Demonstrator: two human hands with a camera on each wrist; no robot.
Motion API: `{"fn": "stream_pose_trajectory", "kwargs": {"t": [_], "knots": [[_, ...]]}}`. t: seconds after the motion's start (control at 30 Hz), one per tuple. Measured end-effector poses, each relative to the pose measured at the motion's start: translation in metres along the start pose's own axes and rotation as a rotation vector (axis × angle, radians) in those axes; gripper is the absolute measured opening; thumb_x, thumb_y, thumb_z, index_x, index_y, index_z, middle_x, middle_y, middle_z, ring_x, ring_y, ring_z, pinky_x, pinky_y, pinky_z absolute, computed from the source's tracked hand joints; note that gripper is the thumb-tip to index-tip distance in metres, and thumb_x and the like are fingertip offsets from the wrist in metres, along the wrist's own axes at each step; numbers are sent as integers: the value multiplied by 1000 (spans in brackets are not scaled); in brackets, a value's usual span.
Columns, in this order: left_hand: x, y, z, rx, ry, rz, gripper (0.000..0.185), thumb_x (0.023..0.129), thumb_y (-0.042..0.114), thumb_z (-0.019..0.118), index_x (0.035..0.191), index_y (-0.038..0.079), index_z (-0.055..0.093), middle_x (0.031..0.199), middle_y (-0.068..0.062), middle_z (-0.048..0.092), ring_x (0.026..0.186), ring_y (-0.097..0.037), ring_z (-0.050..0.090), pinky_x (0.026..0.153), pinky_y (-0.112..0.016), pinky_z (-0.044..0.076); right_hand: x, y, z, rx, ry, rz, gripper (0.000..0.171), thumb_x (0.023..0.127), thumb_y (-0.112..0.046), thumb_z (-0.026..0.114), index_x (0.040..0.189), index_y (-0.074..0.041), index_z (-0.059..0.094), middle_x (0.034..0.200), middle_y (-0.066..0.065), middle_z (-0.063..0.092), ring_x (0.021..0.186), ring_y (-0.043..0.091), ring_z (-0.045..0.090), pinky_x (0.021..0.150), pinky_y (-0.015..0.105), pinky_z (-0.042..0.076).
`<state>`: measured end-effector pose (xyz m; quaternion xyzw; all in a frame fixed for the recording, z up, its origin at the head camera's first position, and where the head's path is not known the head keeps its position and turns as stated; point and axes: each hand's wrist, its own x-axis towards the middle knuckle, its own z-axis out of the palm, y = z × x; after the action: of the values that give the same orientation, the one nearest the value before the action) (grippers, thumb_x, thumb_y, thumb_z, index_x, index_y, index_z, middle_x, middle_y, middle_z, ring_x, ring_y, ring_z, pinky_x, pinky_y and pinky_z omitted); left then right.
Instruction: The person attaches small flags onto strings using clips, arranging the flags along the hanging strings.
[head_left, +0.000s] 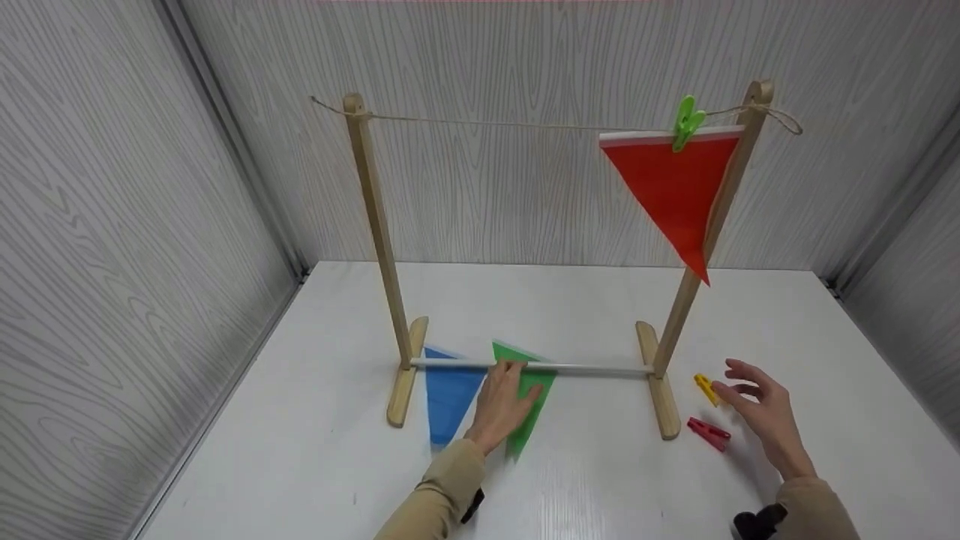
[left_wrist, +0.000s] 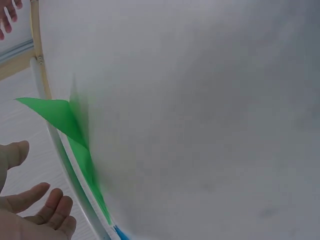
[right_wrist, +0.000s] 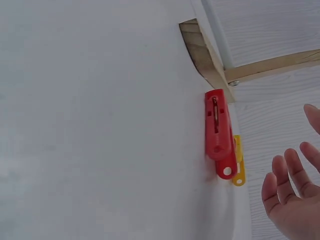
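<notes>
A green flag (head_left: 531, 390) and a blue flag (head_left: 448, 396) lie on the white table (head_left: 570, 480) under the frame's white bottom rod (head_left: 592, 368). My left hand (head_left: 504, 403) rests flat on the green flag (left_wrist: 59, 114), fingers straight, reaching the rod. My right hand (head_left: 757, 409) hovers with spread fingers (right_wrist: 290, 185) just right of a yellow clothespin (head_left: 705, 388) and above a red clothespin (head_left: 709, 433), holding nothing. In the right wrist view the red clothespin (right_wrist: 218, 129) lies beside the yellow clothespin (right_wrist: 238, 165). A red flag (head_left: 673, 187) hangs from the string (head_left: 517, 124) by a green clothespin (head_left: 686, 122).
The wooden frame has two upright posts (head_left: 379, 225) on flat feet (head_left: 658, 390), with twine stretched across the top. Grey wood-grain walls (head_left: 112, 247) close in the table on three sides.
</notes>
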<state>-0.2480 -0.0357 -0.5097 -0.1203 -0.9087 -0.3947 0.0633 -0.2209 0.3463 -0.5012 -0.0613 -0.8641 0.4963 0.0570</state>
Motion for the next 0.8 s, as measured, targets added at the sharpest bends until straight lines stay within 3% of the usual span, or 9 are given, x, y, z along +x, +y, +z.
{"fn": "stream_pose_trajectory", "kwargs": {"t": [0.2,0.3,0.47,0.67,0.8], "knots": [[-4,-1,1,93,-37,9,45,100,25,63,136,-2,58,126,-15,54,115,-30,55,96,-46,50,0,8,3,-14,-20,66,67,99,-41,63,150,-4,41,129,5,51,98,-2,46,75,18,49],[-5,-1,0,145,-65,20,46,100,24,62,135,-4,58,125,-14,53,115,-29,54,96,-45,49,1,11,4,-12,-38,93,67,99,-39,63,150,-3,39,135,14,48,96,0,46,72,21,51],[-6,0,-2,194,-105,30,42,99,23,63,129,-6,61,130,-17,54,118,-32,55,100,-49,49,3,15,5,-38,-53,134,66,99,-36,64,150,-2,39,139,20,46,95,4,49,72,20,50],[-6,2,-3,245,-171,32,35,99,23,63,118,-6,66,143,-22,51,126,-38,55,106,-53,47,6,18,7,-78,-50,158,64,99,-35,64,148,-1,42,137,22,47,107,23,50,76,16,48],[-6,2,-3,244,-232,-8,42,100,26,60,127,-7,63,152,-23,46,140,-40,46,114,-54,40,7,20,7,-86,-38,194,64,97,-35,66,145,2,44,128,19,51,109,26,48,74,14,45]]}}
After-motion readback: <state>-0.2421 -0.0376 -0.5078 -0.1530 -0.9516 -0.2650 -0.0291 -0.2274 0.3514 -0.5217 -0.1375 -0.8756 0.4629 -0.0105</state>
